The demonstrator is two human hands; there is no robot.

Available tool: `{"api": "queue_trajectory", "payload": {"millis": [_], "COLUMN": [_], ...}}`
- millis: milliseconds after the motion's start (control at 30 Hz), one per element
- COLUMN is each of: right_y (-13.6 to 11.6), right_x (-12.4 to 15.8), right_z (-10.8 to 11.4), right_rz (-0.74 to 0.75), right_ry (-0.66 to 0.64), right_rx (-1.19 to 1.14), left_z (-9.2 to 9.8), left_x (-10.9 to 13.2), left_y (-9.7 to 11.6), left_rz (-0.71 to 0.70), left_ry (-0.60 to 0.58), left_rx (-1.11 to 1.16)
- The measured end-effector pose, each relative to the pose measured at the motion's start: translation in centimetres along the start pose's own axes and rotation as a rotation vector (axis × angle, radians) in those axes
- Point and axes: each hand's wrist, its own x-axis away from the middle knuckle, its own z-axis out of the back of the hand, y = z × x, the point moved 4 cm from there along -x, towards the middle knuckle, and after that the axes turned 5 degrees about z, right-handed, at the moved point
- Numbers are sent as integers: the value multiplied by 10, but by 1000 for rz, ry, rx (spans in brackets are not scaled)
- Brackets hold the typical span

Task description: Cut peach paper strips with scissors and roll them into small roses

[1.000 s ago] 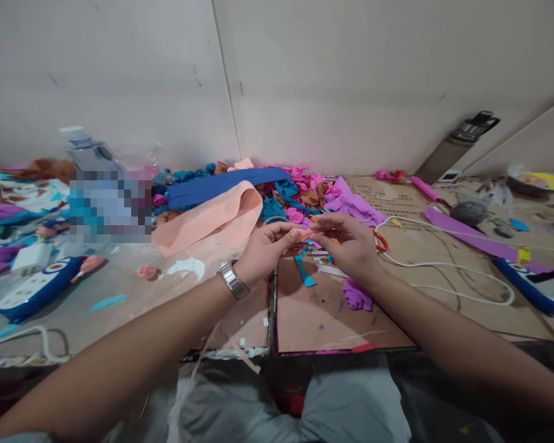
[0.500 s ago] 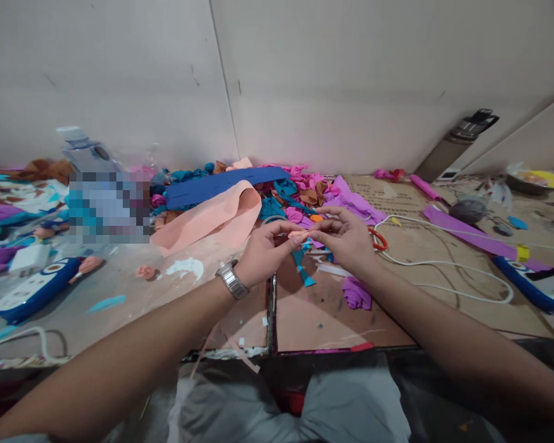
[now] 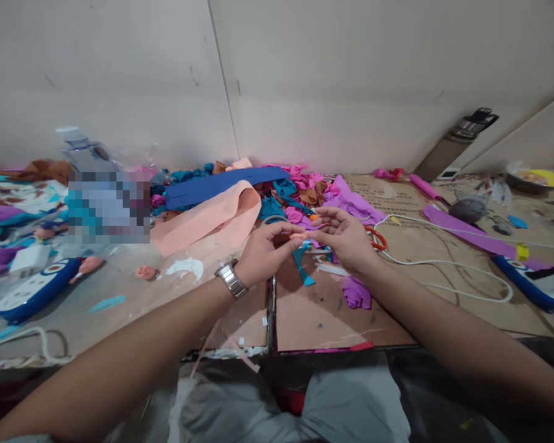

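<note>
illumination: moderate, diffuse, on the wall (image 3: 341,74); source out of view. shadows: soft, beneath the arms (image 3: 157,332) across the table (image 3: 332,335); a thin one beside the cable (image 3: 471,265). the floor (image 3: 443,400) is dark. highlights: small, on the watch (image 3: 231,278). distortion: wide-angle; the flask (image 3: 447,147) leans near the right side. a pixel mask covers the bottle's (image 3: 90,157) lower part. fine detail on the peach piece (image 3: 298,235) is soft.

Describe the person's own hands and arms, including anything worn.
The left hand is ungloved, with a silver metal link band, probably a watch, at its wrist. The right hand is ungloved, its wrist bare. Greyish cloth, perhaps a sleeve, shows in the bottom left corner.
</note>
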Motion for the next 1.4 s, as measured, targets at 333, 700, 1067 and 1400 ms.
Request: {"api": "queue_trajectory", "payload": {"millis": [333, 700, 1067, 1400], "right_y": [9, 16, 14, 4], "right_x": [0, 0, 0, 3], "right_z": [2, -1, 1, -1], "right_rz": [-67, -329, -248, 71], "right_ry": [26, 2, 14, -53], "right_rx": [-100, -307, -219, 3], "left_z": [1, 3, 4, -8], "left_x": [3, 4, 3, 1], "left_y": [12, 16, 15, -5], "left_rz": [-290, -521, -396, 166], "left_ry": [46, -36, 16, -73], "left_rx": [-277, -544, -403, 126]}}
